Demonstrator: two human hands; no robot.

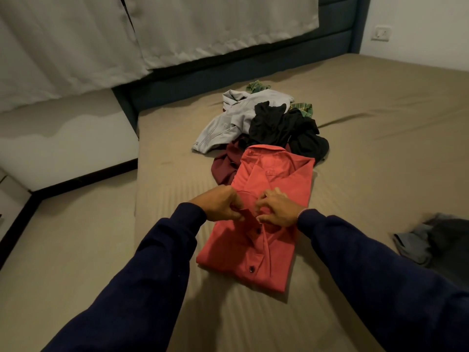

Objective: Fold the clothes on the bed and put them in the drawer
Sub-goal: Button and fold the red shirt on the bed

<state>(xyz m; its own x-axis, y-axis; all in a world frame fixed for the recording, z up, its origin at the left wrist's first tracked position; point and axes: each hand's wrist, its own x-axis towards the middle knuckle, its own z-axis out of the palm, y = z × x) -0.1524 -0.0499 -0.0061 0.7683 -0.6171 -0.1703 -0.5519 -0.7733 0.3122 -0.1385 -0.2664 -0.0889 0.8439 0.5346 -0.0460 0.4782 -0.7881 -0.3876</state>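
A coral-red button shirt [276, 184] lies flat on the tan bed [380, 148], its sides folded in and its collar pointing away from me. My left hand [220, 203] pinches the left edge of the shirt's button placket. My right hand [278, 209] grips the placket's other edge, close beside the left hand. Beyond the shirt lies a pile of loose clothes: a grey garment [228, 123], a black one [286, 128], a maroon one [224, 166] and a green plaid one [257, 87]. No drawer is in view.
A crumpled grey and dark garment [431, 242] lies at the bed's right edge. A dark padded headboard [228, 69] stands behind the pile, with pale curtains [127, 34] above it. A wall socket [380, 33] is at the far right. Floor shows at the left.
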